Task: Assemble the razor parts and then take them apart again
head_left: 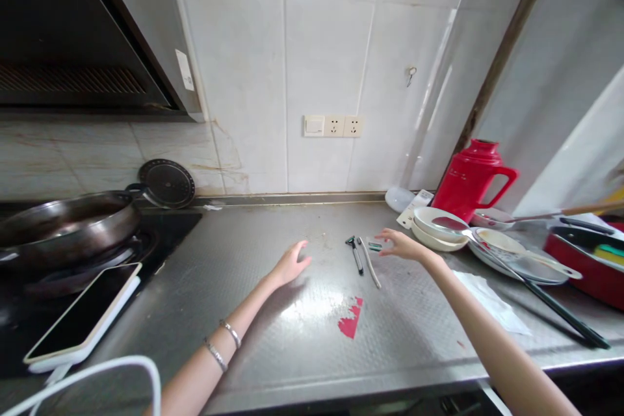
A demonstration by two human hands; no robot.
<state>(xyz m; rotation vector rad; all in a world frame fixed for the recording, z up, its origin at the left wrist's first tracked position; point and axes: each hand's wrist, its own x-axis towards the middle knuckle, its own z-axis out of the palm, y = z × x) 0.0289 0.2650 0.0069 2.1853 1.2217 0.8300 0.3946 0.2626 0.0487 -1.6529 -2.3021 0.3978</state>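
Note:
My left hand (291, 265) hovers over the steel counter, its fingers apart and nothing in them. My right hand (400, 245) is open beside a small clear piece with dark green strips (374, 246), perhaps razor cartridges. Its fingertips are right at that piece's edge; I cannot tell whether they touch it. Just left of it lies a razor (357, 256) with a dark green head and a grey handle. Between the two is a thin, slightly curved pale grey stick (370, 264) with a dark tip.
A torn red patch (351, 320) lies nearer the front edge. Left are a pan (68, 224) on the stove and a phone (85, 315) with a white cable. Right stand bowls (436, 237), a ladle (536, 289), a red thermos (468, 179) and a red pot (585, 266).

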